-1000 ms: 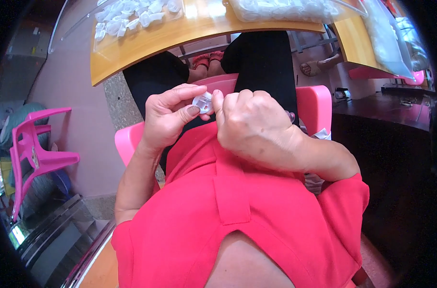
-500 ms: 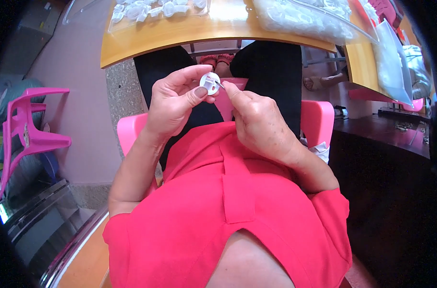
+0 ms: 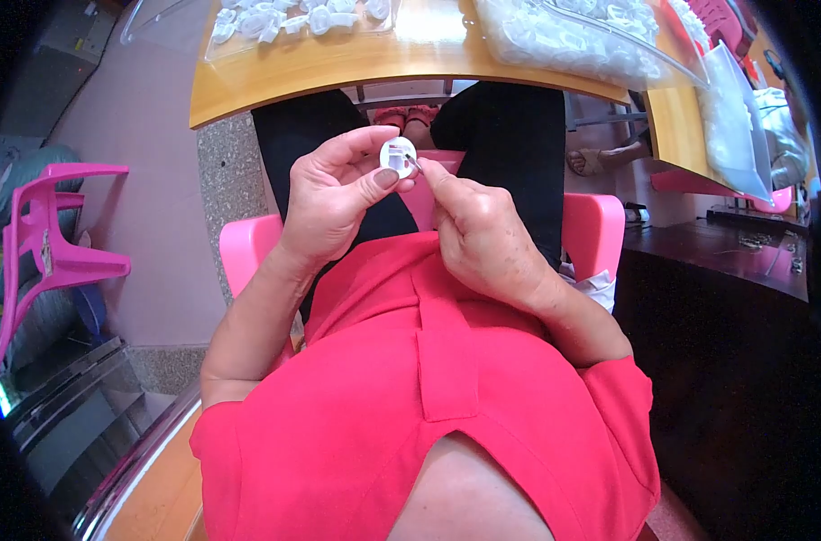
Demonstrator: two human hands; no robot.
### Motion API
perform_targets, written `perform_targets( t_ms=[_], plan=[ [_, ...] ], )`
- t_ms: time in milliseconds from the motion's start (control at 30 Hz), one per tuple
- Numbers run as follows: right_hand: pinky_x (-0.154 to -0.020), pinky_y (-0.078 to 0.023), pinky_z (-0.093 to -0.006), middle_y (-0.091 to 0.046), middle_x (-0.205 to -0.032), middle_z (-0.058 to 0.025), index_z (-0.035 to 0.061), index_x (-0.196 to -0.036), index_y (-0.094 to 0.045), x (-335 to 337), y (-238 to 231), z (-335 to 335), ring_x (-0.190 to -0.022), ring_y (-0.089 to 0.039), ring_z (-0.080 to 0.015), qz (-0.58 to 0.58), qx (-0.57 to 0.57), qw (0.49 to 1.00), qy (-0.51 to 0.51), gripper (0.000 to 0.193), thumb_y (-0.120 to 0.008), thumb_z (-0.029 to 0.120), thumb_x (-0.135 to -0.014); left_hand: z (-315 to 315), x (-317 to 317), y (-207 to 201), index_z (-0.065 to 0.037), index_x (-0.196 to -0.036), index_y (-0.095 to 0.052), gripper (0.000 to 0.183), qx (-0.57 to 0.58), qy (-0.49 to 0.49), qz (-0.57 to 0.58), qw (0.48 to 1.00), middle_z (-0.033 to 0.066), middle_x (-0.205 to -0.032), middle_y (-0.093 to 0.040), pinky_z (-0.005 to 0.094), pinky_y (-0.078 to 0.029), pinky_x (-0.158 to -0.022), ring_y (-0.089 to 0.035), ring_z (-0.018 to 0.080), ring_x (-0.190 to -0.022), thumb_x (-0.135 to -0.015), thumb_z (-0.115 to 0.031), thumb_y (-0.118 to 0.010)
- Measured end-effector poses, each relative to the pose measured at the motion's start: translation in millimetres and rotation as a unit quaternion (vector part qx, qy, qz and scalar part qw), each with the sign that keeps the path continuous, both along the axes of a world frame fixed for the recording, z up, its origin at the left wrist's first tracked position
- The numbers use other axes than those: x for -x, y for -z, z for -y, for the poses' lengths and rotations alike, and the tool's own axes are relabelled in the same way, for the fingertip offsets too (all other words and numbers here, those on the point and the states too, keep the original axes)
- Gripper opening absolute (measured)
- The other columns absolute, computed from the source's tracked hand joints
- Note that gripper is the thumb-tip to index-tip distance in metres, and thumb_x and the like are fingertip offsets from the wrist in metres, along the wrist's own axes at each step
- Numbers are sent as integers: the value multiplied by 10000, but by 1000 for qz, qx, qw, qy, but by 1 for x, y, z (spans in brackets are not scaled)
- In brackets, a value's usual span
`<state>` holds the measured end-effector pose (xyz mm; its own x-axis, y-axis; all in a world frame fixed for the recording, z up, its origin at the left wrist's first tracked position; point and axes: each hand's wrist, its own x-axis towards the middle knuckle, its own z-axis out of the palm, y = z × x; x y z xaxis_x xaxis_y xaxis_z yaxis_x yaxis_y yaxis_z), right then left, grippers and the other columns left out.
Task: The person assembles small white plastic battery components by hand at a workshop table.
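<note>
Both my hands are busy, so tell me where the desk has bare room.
On the desk, bare wood shows along the near edge and between the left pile and the right pile, though glare washes some out. Farther back, both piles crowd it.

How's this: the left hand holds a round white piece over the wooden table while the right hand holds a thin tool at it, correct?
Not over the wooden table: the head view shows the left hand holding the round white piece above the lap, the right hand a thin tool at it.
</note>
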<state>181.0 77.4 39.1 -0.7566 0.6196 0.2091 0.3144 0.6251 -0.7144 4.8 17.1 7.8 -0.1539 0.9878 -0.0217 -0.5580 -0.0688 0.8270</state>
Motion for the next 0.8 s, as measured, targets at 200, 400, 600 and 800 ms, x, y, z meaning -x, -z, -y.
perform_targets(
  t_ms=[200,400,600,800],
  plan=[
    [-596,-515,-450,-612,-762,-242,-93,-1150,-497,2,4,3,-684,-632,-387,-12,-13,1000,7,411,-538,-42,-744,0,0,3,42,-1188,-556,358,-10,0,9,1000,139,-1037,-648,306,-545,-835,-648,191,-904,-840,41,-641],
    [-554,-508,-444,-607,-736,-205,-74,-1185,-470,4,6,6,-632,-623,-369,34,-67,997,2,469,-551,-22,-726,1,-2,4,45,-1185,-560,354,-12,-12,-5,1000,137,-1026,-652,303,-546,-830,-650,192,-896,-840,45,-641],
    [-547,-525,-433,-616,-732,-207,-55,-1107,-474,6,-5,4,-632,-646,-355,158,-110,981,-12,381,-557,31,-745,2,-5,5,52,-1160,-583,338,-1,-37,-81,996,121,-1034,-641,288,-547,-823,-643,179,-918,-828,61,-649],
    [-568,-535,-404,-628,-783,-223,-104,-1174,-470,13,-20,2,-680,-661,-351,283,-105,953,-35,447,-561,6,-751,2,-8,7,60,-1115,-610,302,-21,-65,-189,980,98,-1087,-591,271,-538,-827,-624,159,-943,-817,95,-642]
  ],
)
